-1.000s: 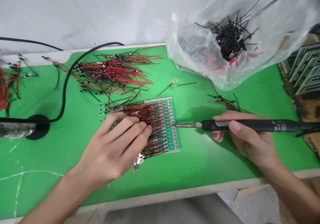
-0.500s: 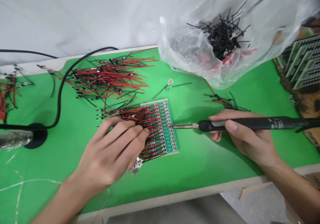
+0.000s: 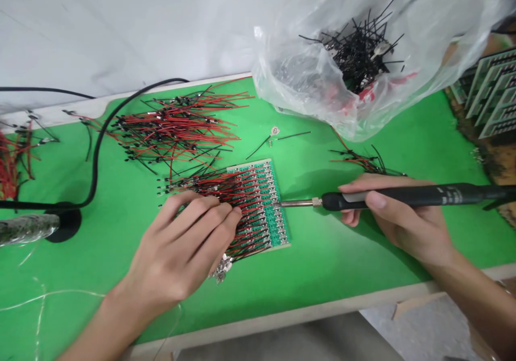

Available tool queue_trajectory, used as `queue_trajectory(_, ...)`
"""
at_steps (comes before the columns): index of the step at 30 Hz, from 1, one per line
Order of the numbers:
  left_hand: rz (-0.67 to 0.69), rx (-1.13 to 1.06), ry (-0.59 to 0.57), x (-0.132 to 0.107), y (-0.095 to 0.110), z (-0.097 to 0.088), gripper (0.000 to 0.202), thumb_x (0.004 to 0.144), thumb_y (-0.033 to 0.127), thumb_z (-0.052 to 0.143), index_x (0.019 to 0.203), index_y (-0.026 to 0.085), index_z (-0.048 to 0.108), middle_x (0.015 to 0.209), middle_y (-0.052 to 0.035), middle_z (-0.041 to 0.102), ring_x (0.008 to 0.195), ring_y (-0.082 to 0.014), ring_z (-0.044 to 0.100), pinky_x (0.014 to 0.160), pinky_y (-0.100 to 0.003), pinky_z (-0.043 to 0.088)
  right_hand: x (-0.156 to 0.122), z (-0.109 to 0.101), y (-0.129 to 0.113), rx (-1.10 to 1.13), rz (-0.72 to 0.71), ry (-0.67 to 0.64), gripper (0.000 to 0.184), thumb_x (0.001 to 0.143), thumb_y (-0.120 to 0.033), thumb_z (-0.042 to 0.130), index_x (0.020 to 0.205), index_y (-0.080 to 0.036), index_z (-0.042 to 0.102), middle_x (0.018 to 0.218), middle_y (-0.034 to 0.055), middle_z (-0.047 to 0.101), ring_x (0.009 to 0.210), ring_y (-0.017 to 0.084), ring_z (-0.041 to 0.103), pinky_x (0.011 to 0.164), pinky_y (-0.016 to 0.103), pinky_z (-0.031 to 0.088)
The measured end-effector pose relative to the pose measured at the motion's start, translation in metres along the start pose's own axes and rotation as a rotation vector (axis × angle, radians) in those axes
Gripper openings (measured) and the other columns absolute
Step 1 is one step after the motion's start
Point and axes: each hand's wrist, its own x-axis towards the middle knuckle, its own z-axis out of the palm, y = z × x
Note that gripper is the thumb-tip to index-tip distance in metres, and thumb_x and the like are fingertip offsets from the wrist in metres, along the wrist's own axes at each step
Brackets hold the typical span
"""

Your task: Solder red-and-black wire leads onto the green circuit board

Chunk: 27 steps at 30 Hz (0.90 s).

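My left hand [image 3: 181, 248] presses its closed fingers down on a bunch of red and black wires [image 3: 213, 186] that fan across a green circuit board [image 3: 279, 233]. Silvery metal tabs [image 3: 221, 268] poke out just below my fingertips. My right hand [image 3: 397, 216] grips a black soldering iron [image 3: 415, 197] like a pen. Its metal tip [image 3: 296, 203] points left and ends at the board's right edge. Part of the board lies hidden under the wires and my left hand.
A loose heap of red-and-black wires [image 3: 177, 127] lies behind the board on the green mat [image 3: 342, 275]. A plastic bag [image 3: 306, 65] of black-leaded parts sits behind it. Stacked boards [image 3: 489, 94] stand at right. A black cable [image 3: 97, 172] runs left.
The whole view has shifted slightly as my head moved. Both hands stay in nearly the same place, and the iron's tip remains at the board's right edge.
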Motion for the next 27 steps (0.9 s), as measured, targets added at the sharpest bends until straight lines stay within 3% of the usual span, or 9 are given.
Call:
queue_trajectory(13,0.04,0.055,-0.015,0.0007,0.0019,-0.0019,0.037,0.082,0.007,0.076,0.118,0.005,0.067,0.113,-0.0138,0.074,0.103,-0.0296,0.068,0.092,-0.05,0.052,0.0001,0.0011,-0.0003,0.015,-0.003,0.013,0.023,0.096,-0.029,0.062,0.112,-0.028,0.079,0.081,0.0036,0.077,0.064,0.019,0.071,0.056,0.033,0.06)
queue_trajectory(27,0.043,0.093,-0.016,0.0024,0.0057,-0.0093,0.026,0.092,0.007,0.06,0.116,0.005,0.068,0.111,-0.015,0.075,0.101,-0.0297,0.07,0.089,-0.052,0.052,0.0005,0.0001,0.0,0.015,0.005,0.006,0.023,0.096,-0.03,0.063,0.112,-0.028,0.079,0.08,0.0029,0.078,0.064,0.018,0.072,0.055,0.032,0.06)
